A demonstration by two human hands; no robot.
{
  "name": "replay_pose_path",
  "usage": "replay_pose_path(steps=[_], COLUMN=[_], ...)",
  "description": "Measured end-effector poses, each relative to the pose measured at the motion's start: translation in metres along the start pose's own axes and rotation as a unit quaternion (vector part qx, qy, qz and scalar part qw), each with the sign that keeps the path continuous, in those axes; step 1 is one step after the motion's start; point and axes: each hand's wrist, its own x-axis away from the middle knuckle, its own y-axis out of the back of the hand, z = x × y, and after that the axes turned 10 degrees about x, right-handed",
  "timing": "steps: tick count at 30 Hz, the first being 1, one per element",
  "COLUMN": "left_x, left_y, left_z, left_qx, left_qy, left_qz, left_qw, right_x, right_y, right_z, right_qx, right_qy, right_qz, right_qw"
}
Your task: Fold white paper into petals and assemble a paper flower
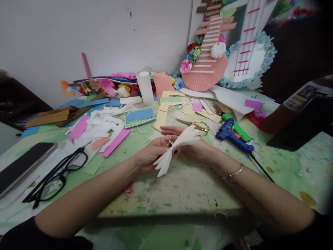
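A piece of white pleated paper (186, 137) is gathered tight at its middle and fans out at both ends like a bow. My left hand (151, 152) pinches it at the narrow middle. My right hand (196, 147) is at the same spot from the other side, its thumb near the gather and its fingers reaching out behind the paper; the fan partly hides them. Just beyond my right hand lie gold-handled scissors (201, 127). A blue glue gun (232, 137) rests to the right of them.
Black glasses (62, 173) and a phone (26, 165) lie at the left, by white paper scraps (104, 123). A stack of coloured paper (140, 116) and a white roll (145, 88) are farther back. Paper instruments (208, 66) lean on the wall. A bottle (291, 104) stands right.
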Motion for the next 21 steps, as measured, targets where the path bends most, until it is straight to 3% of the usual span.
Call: replay_pose_path(steps=[2,4,6,10,14,17,21], left_x=[0.004,0.008,0.011,0.011,0.008,0.009,0.009], left_y=[-0.002,-0.003,-0.002,0.001,0.005,0.007,0.009], left_z=[0.001,0.001,0.000,-0.002,-0.006,-0.008,-0.005], left_qx=[-0.014,-0.025,-0.032,-0.004,0.011,0.026,0.029], left_qy=[0.054,0.097,0.115,0.064,0.011,0.012,0.036], left_qz=[0.050,0.065,0.068,0.089,0.075,0.056,0.068], left_qw=[0.997,0.993,0.990,0.994,0.997,0.998,0.997], right_x=[0.002,0.005,0.006,0.004,0.004,0.005,0.003], right_y=[0.001,0.002,0.004,0.010,0.014,0.016,0.019], right_z=[0.004,0.006,0.005,-0.001,0.000,0.004,0.006], right_qx=[0.044,0.080,0.106,0.150,0.090,0.034,0.064], right_qy=[-0.013,-0.012,0.002,0.022,0.039,0.043,0.033], right_qz=[0.079,0.151,0.177,0.098,0.050,0.044,0.045], right_qw=[0.996,0.985,0.978,0.984,0.994,0.998,0.996])
